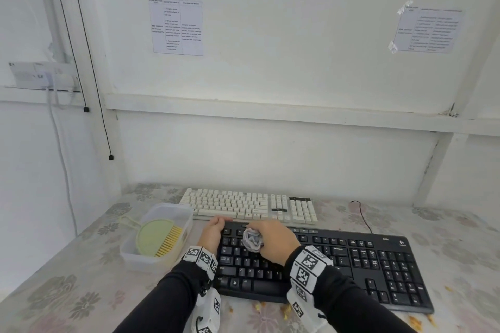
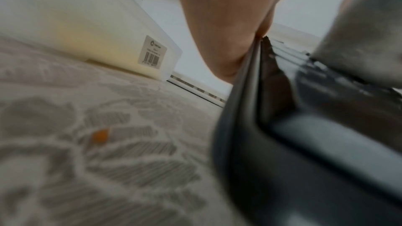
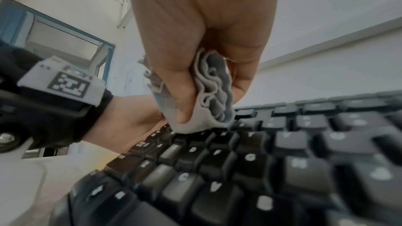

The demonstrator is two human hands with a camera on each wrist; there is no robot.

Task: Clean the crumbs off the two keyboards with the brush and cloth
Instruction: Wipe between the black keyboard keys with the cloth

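- Two hands work the black keyboard (image 1: 338, 259): right hand (image 1: 273, 240) bunches the grey cloth (image 1: 253, 240) onto its keys.
- Left hand (image 1: 213, 232) curls over its far-left corner.
- Brush (image 1: 159, 238) lies in the tub (image 1: 130, 254) left of it.

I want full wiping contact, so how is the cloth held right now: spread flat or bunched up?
Bunched up. The right hand grips the grey cloth in crumpled folds, only its lower edge touching the black keyboard.
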